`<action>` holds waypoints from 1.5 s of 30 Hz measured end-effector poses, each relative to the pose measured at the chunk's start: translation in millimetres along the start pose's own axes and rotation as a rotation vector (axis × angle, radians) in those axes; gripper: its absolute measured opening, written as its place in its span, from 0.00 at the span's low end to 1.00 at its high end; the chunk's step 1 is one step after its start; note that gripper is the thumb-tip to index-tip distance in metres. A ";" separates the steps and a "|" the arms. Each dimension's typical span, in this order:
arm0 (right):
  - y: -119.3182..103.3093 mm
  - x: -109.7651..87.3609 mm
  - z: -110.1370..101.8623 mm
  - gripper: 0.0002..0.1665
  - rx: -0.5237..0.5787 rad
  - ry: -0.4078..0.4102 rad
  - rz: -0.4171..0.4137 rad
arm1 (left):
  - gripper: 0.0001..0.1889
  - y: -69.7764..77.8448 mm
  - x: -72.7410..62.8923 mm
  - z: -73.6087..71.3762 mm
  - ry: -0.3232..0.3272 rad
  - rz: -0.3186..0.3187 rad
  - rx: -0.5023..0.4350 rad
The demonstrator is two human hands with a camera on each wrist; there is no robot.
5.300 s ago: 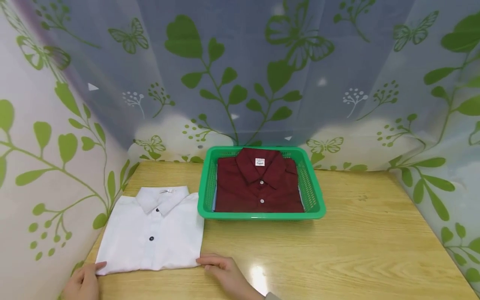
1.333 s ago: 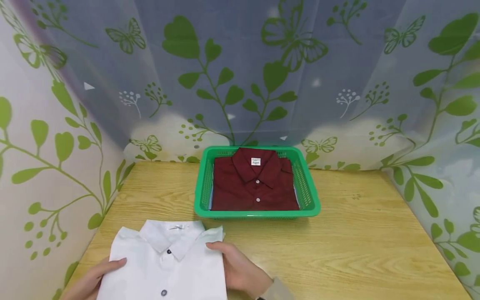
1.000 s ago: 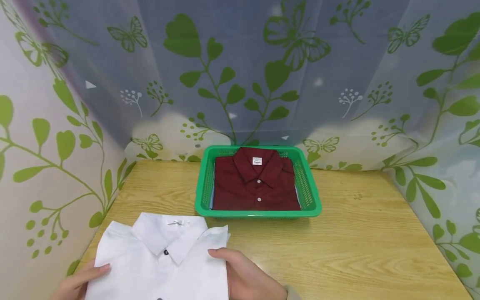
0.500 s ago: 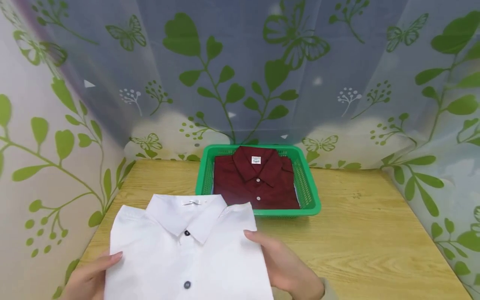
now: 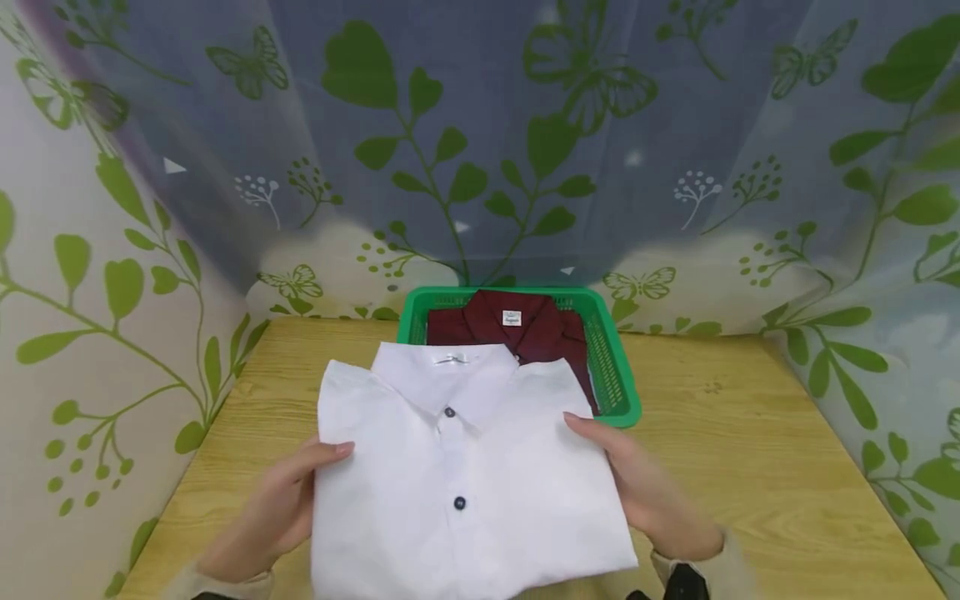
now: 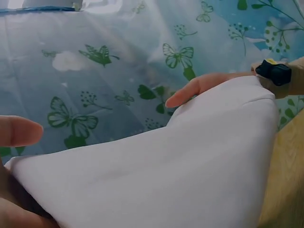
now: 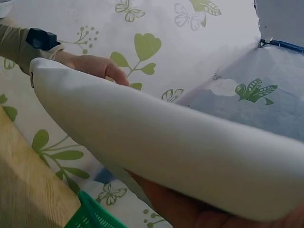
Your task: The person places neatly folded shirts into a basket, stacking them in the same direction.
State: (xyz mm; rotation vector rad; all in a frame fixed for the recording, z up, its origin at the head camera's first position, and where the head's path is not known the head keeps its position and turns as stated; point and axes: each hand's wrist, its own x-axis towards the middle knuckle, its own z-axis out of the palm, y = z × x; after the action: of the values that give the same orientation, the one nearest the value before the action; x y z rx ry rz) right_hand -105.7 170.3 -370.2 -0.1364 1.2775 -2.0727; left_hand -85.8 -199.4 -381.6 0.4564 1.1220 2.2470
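A folded white shirt (image 5: 405,492) with a collar and dark buttons is held up between my two hands, above the table. My left hand (image 5: 288,492) grips its left edge, thumb on top and the other fingers underneath. On the opposite edge my right hand (image 5: 648,483) grips it the same way. Its collar overlaps the front of a green basket (image 5: 618,383) in the head view. Inside the basket lies a folded dark red shirt (image 5: 450,325), its lower part hidden behind the white one. In the right wrist view the fingers (image 7: 171,204) show beneath the white cloth.
The wooden table (image 5: 750,450) extends to both sides of the basket. A curtain (image 5: 480,150) printed with leaves and butterflies closes off the back and both sides. Each wrist wears a dark strapped device (image 6: 275,72).
The white shirt lay flat at the left of the table, then was lifted by both hands. Over the last second it has moved right and forward, now partly covering the basket.
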 end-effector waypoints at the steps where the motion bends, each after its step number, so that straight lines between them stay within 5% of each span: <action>1: -3.0 -0.6 -3.5 0.15 -0.018 0.014 0.002 | 0.12 0.4 6.9 1.5 0.022 -0.007 0.029; 10: -33.8 2.1 -31.7 0.19 -0.061 0.122 -0.017 | 0.18 7.1 67.9 2.0 0.251 -0.099 0.215; 19: -63.0 31.3 -62.5 0.18 -0.079 0.232 -0.065 | 0.33 14.0 129.9 -24.4 0.379 0.003 0.344; 26: -77.9 67.5 -91.8 0.24 -0.030 0.267 -0.055 | 0.31 11.5 168.6 -50.9 0.436 -0.002 0.402; 36: -73.8 105.9 -124.3 0.18 0.041 0.359 0.064 | 0.31 -2.6 195.9 -82.1 0.458 -0.070 0.431; 45: -63.2 118.9 -134.3 0.35 0.026 0.405 0.128 | 0.31 -8.9 201.7 -88.5 0.442 -0.121 0.451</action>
State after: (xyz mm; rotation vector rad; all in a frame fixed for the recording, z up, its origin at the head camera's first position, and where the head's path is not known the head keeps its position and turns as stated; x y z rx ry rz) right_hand -284.0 217.0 -417.3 0.3866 1.4487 -2.0685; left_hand -285.8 -121.3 -431.9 0.0531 1.8460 2.0333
